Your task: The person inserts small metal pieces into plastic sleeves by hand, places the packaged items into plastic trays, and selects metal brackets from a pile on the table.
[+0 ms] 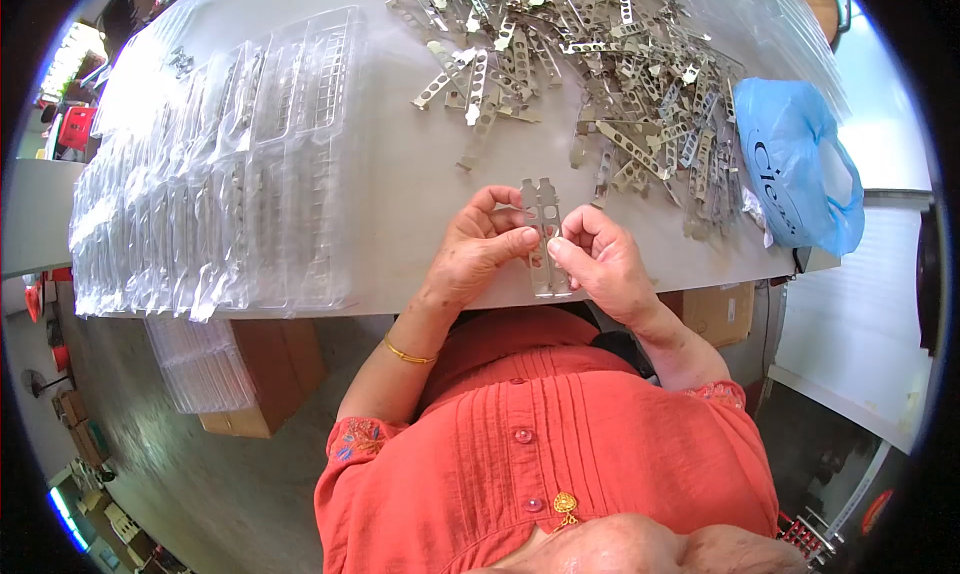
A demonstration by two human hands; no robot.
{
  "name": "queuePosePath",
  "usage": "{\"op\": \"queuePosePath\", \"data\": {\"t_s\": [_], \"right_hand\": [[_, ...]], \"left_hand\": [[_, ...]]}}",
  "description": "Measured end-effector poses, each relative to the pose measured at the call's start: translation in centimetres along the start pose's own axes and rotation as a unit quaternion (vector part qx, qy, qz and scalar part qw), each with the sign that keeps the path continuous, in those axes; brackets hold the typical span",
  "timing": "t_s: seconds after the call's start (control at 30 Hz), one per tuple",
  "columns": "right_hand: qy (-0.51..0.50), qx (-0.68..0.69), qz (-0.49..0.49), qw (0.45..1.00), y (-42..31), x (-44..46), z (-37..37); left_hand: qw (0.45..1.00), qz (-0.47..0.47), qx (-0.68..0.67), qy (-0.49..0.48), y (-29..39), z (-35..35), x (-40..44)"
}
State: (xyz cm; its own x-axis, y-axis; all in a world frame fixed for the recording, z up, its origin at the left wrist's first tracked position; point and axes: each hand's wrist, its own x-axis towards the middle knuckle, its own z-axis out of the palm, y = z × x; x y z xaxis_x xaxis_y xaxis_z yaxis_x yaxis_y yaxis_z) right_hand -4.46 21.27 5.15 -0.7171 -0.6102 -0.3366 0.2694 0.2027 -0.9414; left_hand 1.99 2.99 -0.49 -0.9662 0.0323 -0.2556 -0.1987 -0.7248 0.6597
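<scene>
Two thin metal brackets with cut-out holes stand side by side between my hands, just above the table's front edge. My left hand pinches them from the left, its thumb across the metal. On the right, my right hand has its thumb and index finger closed on the brackets' right side. Beyond my hands lies a large loose pile of similar metal brackets on the white table.
Clear plastic trays are lined up at the table's left. A blue plastic bag sits at the right edge, with clear plastic sheeting behind it. Cardboard boxes and more clear trays are below the table.
</scene>
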Motion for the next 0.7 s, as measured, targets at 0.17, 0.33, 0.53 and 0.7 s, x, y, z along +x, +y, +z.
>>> {"op": "queuePosePath", "data": {"t_s": [0.17,0.33,0.53,0.7], "right_hand": [[0.000,-0.004,-0.005,1.000,0.08,0.01,-0.02],[-0.022,-0.020,0.004,1.000,0.08,0.04,-0.47],[-0.006,-0.016,-0.005,1.000,-0.08,0.06,-0.14],[-0.009,-0.013,-0.007,1.000,0.03,0.10,-0.14]], "left_hand": [[1.000,0.006,0.000,-0.004,-0.04,-0.07,-0.01],[1.000,0.008,0.009,0.004,-0.04,-0.09,-0.01],[1.000,0.007,0.011,0.004,-0.01,0.04,0.01],[1.000,0.007,0.014,-0.003,-0.17,-0.36,0.07]]}}
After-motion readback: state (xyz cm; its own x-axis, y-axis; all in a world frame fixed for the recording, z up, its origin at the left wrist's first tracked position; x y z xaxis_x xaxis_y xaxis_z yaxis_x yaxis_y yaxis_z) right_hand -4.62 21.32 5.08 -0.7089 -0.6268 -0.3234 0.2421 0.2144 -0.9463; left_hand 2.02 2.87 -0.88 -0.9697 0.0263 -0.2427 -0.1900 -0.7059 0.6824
